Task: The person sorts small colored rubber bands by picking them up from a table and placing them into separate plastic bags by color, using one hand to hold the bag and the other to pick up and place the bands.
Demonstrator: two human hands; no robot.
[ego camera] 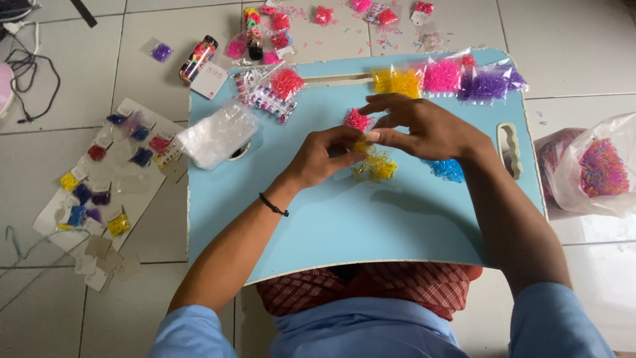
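A light-blue lap table (371, 225) bears bagged rubber bands (442, 75) (yellow, pink, purple) and loose yellow bands (377, 169).

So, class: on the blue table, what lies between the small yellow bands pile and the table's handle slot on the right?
In the head view, a blue bands pile lies between the yellow pile and the handle slot.

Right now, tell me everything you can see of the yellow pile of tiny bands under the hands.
The yellow pile of bands is a small loose heap of tiny bright loops, rubbery-looking, lying on the light blue lap table near its middle. Both hands meet at its upper edge: the left hand and right hand pinch a few yellow pieces at their fingertips. A blue pile lies to one side, apart from it.
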